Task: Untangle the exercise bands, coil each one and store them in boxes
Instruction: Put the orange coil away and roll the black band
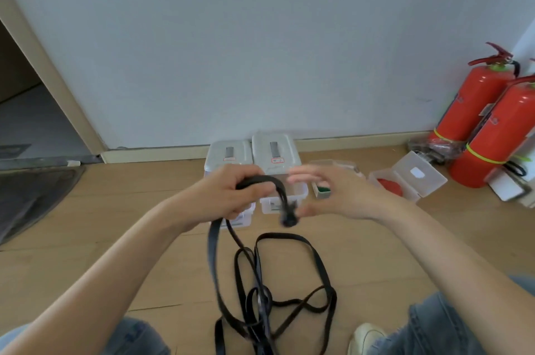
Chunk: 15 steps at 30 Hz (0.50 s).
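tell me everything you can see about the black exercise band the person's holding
The black exercise band is a long, flat, narrow strap, matte and rubbery-looking. Its upper end is gripped in the left hand, arching over to a blurred knot or bunch near the right hand, which is open beside it. The rest hangs down into tangled, overlapping loops on the wooden floor between the person's knees.

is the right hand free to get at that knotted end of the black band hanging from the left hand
Probably yes: the right hand is open and holds nothing, and the knotted end dangles just beside its thumb, below the left hand that grips the black band. Nothing lies between them.
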Motion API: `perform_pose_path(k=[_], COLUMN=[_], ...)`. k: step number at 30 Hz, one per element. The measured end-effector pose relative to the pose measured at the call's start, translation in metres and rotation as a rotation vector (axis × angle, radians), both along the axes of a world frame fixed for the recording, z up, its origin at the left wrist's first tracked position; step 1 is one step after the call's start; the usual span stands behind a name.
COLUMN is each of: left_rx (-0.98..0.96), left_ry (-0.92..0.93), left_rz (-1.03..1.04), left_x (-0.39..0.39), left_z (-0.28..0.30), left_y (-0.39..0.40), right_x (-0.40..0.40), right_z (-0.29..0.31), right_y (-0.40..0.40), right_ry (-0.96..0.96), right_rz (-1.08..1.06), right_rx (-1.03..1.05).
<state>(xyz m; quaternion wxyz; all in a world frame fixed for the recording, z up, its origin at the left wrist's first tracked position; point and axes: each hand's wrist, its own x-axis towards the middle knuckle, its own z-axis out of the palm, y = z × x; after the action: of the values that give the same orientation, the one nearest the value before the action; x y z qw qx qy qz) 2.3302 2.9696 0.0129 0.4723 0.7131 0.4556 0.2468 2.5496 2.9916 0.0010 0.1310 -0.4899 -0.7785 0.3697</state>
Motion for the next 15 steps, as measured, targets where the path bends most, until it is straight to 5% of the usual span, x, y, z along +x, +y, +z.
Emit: perform_pose_path(k=[5,9,15], left_rx=[0.074,0.098,0.157], left_ry=[0.036,-0.032,0.195], left_rz=[-0.067,-0.091,-0.053], left_x=[0.010,0.003,0.012], left_z=[-0.001,-0.001,-0.027], left_y=[-0.002,-0.002,0.000], right_x=[-0.015,-0.009,-0.009], right_z=[0.007,0.015,0.014], right_y=[-0.008,-0.008,-0.011], right_ry=[0.370,0.359,0.251], right_rz=[0.083,0.050,0.064], right_rx=[-0.092,0.001,0.124])
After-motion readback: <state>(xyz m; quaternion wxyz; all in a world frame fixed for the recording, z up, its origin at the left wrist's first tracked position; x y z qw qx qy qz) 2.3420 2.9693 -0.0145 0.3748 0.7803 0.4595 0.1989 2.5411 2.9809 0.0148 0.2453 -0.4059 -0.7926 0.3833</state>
